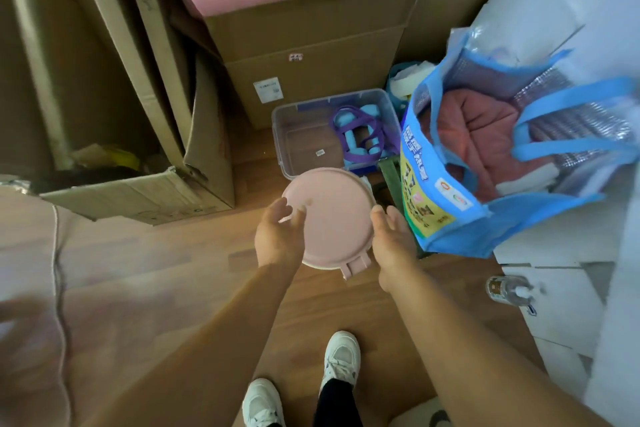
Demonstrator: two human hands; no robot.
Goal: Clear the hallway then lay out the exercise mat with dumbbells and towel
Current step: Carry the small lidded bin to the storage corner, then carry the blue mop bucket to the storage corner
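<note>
Left hand (278, 236) and right hand (391, 243) grip a pink lidded tub (332, 215). Hallway's cluttered, dumbbells (370, 132) in the clear bin (301, 135) at 12 o'clock, no mat out.

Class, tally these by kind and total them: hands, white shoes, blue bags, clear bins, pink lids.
Hands: 2 (left hand, right hand)
Shoes: 2
Bag: 1
Bin: 1
Lid: 1
Total: 7

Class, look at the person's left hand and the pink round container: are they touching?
Touching. The head view shows the left hand lying over the lid edge of the pink round container with no gap; the right hand holds its other side.
</note>
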